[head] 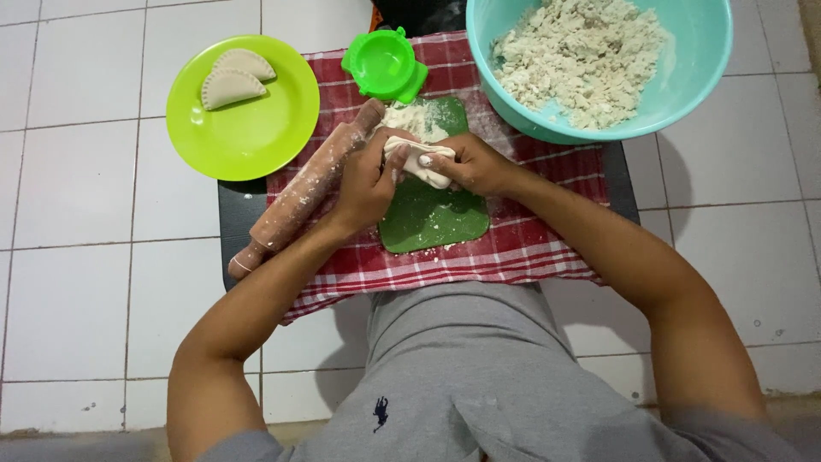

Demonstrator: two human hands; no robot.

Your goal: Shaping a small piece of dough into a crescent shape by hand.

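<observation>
Dough lump (pixel 421 162), pale, folded and floury, pinched by both hands' fingers (pixel 395 154).

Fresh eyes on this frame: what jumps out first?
Both hands, left hand and right hand, press a pale dough piece over a green mat on a red checked cloth. A teal bowl of crumbly dough sits top right; a lime plate with two crimped pastries top left.
</observation>
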